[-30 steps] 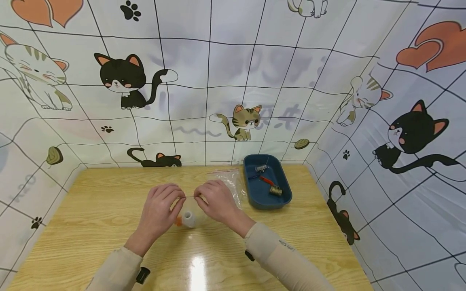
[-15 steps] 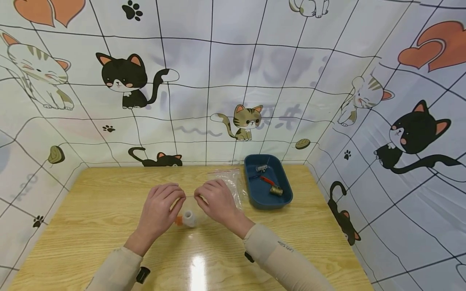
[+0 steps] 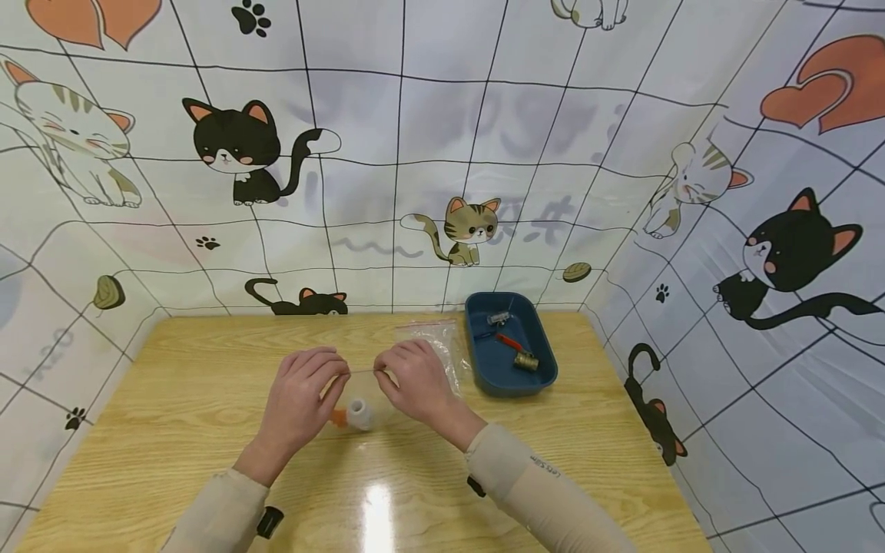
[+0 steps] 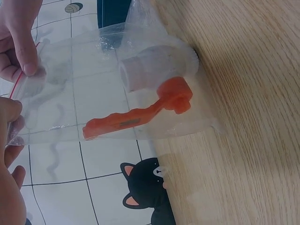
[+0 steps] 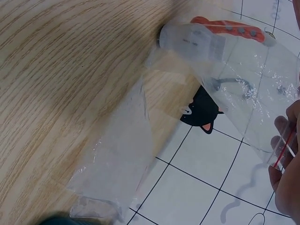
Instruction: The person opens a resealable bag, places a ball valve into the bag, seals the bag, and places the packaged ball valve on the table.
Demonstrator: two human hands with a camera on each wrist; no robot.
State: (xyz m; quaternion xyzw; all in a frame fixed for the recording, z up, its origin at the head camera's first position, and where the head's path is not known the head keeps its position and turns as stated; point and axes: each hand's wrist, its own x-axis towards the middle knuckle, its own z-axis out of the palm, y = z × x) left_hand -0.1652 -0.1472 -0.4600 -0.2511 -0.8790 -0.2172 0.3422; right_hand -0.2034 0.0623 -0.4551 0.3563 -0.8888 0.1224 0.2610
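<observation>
A clear zip bag [image 4: 93, 61] with a red seal line hangs upright between my hands. My left hand [image 3: 304, 392] pinches one end of its top edge, and my right hand [image 3: 418, 384] pinches the other end. Inside, low in the bag, are a white plastic fitting [image 4: 164, 65] with a round open end and an orange lever handle [image 4: 126, 119] with a wavy grip. From the head view the fitting shows below and between the hands, while the left hand partly covers the handle.
Behind my right hand a second clear zip bag [image 3: 442, 346] lies on the wooden table [image 3: 228, 369]. To its right stands a blue tray [image 3: 494, 376] holding a brass-coloured cylinder [image 3: 525, 361], a red-handled piece [image 3: 509, 342] and a small clear part [image 3: 498, 318]. Cat-patterned cloth walls enclose the table.
My hands have moved slightly apart, so a longer stretch of the bag's top edge shows between the fingers. Both hands keep their pinch on it.
</observation>
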